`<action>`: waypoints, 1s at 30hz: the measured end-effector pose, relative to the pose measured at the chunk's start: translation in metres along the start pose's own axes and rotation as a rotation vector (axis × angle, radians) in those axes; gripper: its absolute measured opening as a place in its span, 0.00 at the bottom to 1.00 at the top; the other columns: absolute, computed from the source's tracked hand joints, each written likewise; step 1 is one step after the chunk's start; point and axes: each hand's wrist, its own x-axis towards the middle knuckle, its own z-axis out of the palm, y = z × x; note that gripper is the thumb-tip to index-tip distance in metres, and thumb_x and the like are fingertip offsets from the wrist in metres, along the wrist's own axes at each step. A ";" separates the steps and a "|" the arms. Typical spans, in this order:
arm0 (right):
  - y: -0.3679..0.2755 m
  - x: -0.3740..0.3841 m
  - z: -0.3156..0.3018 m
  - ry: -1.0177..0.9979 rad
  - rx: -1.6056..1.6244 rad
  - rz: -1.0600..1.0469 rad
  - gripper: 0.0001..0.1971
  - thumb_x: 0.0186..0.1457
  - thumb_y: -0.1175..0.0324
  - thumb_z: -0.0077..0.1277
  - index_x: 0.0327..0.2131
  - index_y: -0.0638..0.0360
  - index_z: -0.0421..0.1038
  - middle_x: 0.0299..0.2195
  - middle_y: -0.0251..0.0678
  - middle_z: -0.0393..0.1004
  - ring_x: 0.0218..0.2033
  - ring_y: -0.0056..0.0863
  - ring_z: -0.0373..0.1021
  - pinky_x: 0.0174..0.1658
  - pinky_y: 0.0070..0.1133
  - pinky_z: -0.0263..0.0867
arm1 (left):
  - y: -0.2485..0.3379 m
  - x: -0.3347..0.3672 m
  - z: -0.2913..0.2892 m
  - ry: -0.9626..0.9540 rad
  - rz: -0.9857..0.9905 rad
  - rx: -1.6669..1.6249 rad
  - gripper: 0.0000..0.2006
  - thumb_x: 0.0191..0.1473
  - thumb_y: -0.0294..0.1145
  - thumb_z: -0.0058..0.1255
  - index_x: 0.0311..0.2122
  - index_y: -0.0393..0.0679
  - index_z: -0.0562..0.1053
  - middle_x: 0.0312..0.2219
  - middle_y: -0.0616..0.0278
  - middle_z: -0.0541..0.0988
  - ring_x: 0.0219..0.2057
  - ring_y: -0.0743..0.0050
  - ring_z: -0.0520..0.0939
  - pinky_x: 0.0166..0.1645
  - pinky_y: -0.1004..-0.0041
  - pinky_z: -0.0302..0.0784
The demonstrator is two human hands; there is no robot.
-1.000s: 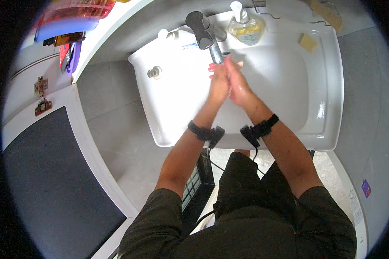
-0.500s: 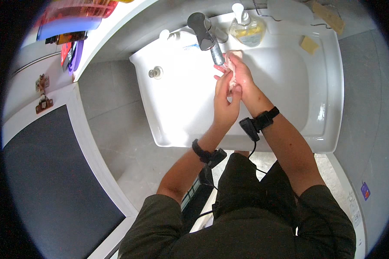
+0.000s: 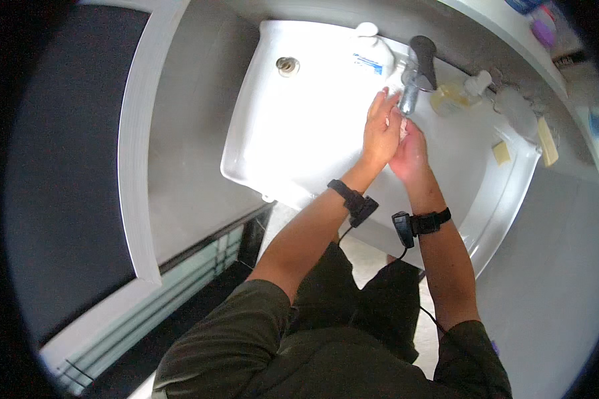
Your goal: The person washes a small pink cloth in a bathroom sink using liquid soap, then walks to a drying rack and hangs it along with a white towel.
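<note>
Both my hands meet over the white sink basin (image 3: 299, 120), just below the metal spout of the faucet (image 3: 409, 98). Water shows around the spout's end. My right hand (image 3: 411, 154) is cupped round a small pale pink, wet, soft-looking piece (image 3: 404, 130), perhaps a cloth; its full shape is hidden between the hands. Across it lies my left hand (image 3: 379, 141), fingers stretched toward the faucet and pressed against the right hand. Black straps with small boxes circle both wrists.
Behind the basin stand a white pump bottle (image 3: 373, 56) and a clear pump bottle with yellowish liquid (image 3: 449, 98). A yellow sponge (image 3: 501, 153) sits on the right rim, near a pale bar-shaped block (image 3: 548, 141). A dark-panelled door (image 3: 80, 166) is at the left.
The view has turned, so the sink appears tilted and the faucet farther right. My left hand has straightened its fingers and slid over the right; the pale piece is more covered.
</note>
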 end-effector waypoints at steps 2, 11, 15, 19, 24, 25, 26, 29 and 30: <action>0.033 -0.003 0.005 -0.056 0.024 0.022 0.28 0.64 0.53 0.40 0.58 0.64 0.56 0.55 0.43 0.65 0.59 0.39 0.60 0.61 0.35 0.58 | -0.014 -0.034 -0.035 -0.062 -0.050 -0.055 0.20 0.62 0.33 0.38 0.56 0.32 0.66 0.60 0.38 0.61 0.63 0.42 0.59 0.67 0.63 0.50; 0.043 -0.026 0.017 -0.093 -0.067 0.028 0.23 0.64 0.53 0.40 0.56 0.56 0.62 0.53 0.40 0.66 0.57 0.35 0.62 0.61 0.34 0.56 | 0.005 -0.074 -0.049 0.182 0.007 -0.044 0.19 0.54 0.27 0.44 0.52 0.35 0.68 0.53 0.42 0.69 0.56 0.45 0.69 0.61 0.59 0.62; 0.068 -0.032 0.007 -0.162 0.089 0.072 0.23 0.64 0.52 0.37 0.52 0.59 0.64 0.53 0.44 0.67 0.56 0.39 0.62 0.62 0.37 0.56 | 0.009 -0.095 -0.046 0.138 0.062 -0.001 0.20 0.48 0.23 0.48 0.49 0.36 0.69 0.49 0.44 0.71 0.53 0.46 0.70 0.60 0.60 0.63; 0.084 -0.024 -0.011 -0.415 0.384 0.254 0.26 0.64 0.50 0.36 0.54 0.61 0.64 0.54 0.51 0.66 0.58 0.47 0.60 0.63 0.42 0.53 | -0.015 -0.070 -0.054 0.151 -0.007 -0.018 0.13 0.50 0.27 0.51 0.42 0.38 0.73 0.42 0.47 0.73 0.45 0.47 0.74 0.50 0.61 0.69; 0.025 -0.029 0.036 -0.169 0.083 0.114 0.22 0.64 0.52 0.33 0.49 0.59 0.67 0.48 0.42 0.71 0.53 0.38 0.66 0.58 0.39 0.61 | 0.014 -0.054 -0.031 0.151 0.162 0.225 0.08 0.50 0.30 0.53 0.34 0.37 0.74 0.37 0.48 0.73 0.41 0.45 0.74 0.43 0.57 0.71; 0.019 -0.030 0.042 -0.178 0.026 0.061 0.21 0.64 0.52 0.33 0.47 0.58 0.68 0.45 0.39 0.72 0.51 0.34 0.68 0.56 0.36 0.64 | 0.017 -0.042 -0.031 0.069 0.076 0.191 0.09 0.51 0.30 0.52 0.35 0.37 0.75 0.38 0.48 0.75 0.41 0.46 0.76 0.43 0.59 0.73; 0.015 -0.024 0.035 -0.175 0.031 0.058 0.21 0.64 0.52 0.33 0.47 0.58 0.68 0.45 0.39 0.72 0.51 0.34 0.68 0.56 0.36 0.64 | 0.021 -0.031 -0.032 -0.012 -0.010 0.159 0.09 0.52 0.31 0.52 0.36 0.37 0.75 0.38 0.48 0.77 0.41 0.47 0.78 0.44 0.61 0.74; 0.004 -0.003 0.005 -0.443 0.248 0.148 0.25 0.63 0.51 0.33 0.50 0.64 0.64 0.51 0.48 0.68 0.55 0.46 0.64 0.62 0.42 0.54 | 0.032 -0.004 -0.029 -0.167 -0.126 0.160 0.09 0.51 0.32 0.52 0.33 0.37 0.75 0.31 0.47 0.80 0.35 0.45 0.81 0.39 0.60 0.77; 0.009 0.004 0.006 -0.324 0.242 0.099 0.24 0.63 0.53 0.34 0.50 0.63 0.65 0.51 0.47 0.69 0.54 0.43 0.65 0.62 0.39 0.56 | 0.025 0.006 -0.033 -0.169 -0.126 0.169 0.09 0.51 0.32 0.52 0.33 0.37 0.75 0.31 0.47 0.80 0.35 0.45 0.81 0.39 0.60 0.77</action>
